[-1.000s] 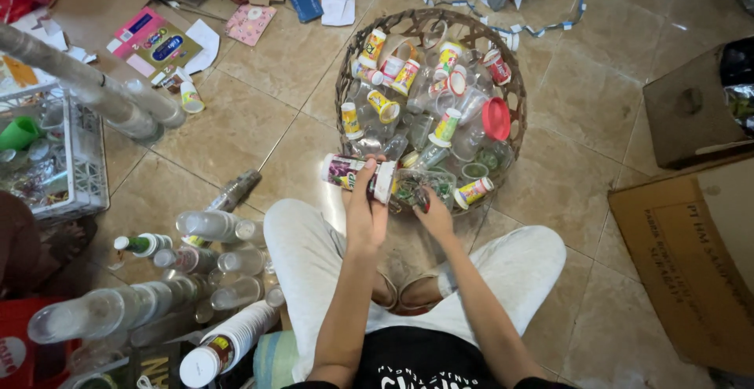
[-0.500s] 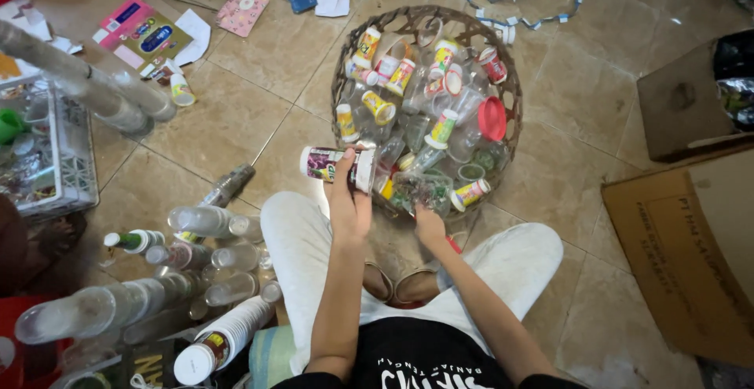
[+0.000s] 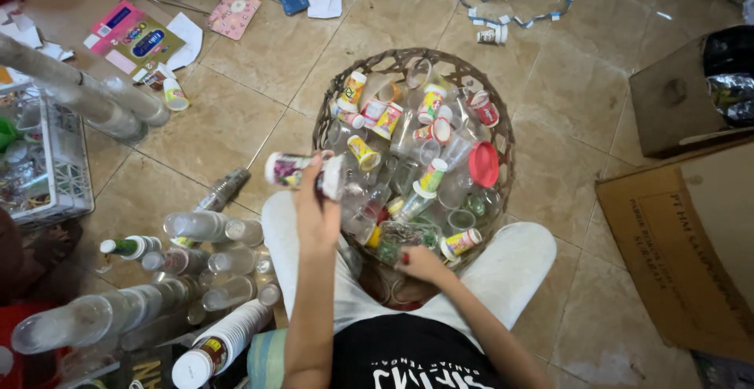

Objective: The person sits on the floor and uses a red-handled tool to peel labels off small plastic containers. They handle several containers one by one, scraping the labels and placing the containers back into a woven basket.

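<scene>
Gripping a short stack of printed plastic cups (image 3: 302, 171) lying sideways, the left hand (image 3: 314, 208) has its fingers curled around the middle of the stack, which it holds raised at the left rim of the wicker basket (image 3: 503, 134). The stack's white end points left, out over the tiled floor (image 3: 236, 106), and its other end points toward the basket. The right hand (image 3: 420, 263) is low at the near edge of the basket, fingers bent down among the cups there; whether it has hold of anything cannot be told. A cup with a yellow and red label (image 3: 459, 242) lies just beside it on the right.

Inside the basket lies a loose heap of clear and printed cups, among them a yellow cup (image 3: 364, 152) near the left hand and a red lid (image 3: 483, 164) toward the right side. The basket sits on the floor between the person's knees, which are covered by white trousers (image 3: 510, 267).

To the person's left, several long stacks of clear cups (image 3: 204, 228) lie on the floor, and a stack of white cups (image 3: 224, 342) lies nearest the camera. Further left stands a white wire crate (image 3: 67, 169), with long stacks of clear cups (image 3: 94, 98) passing above it. Cardboard boxes (image 3: 691, 248) stand to the right. Flat printed packaging (image 3: 133, 40) and scraps of paper (image 3: 323, 0) lie scattered on the floor beyond the basket, and a single small cup (image 3: 492, 36) lies past the basket's far rim.
</scene>
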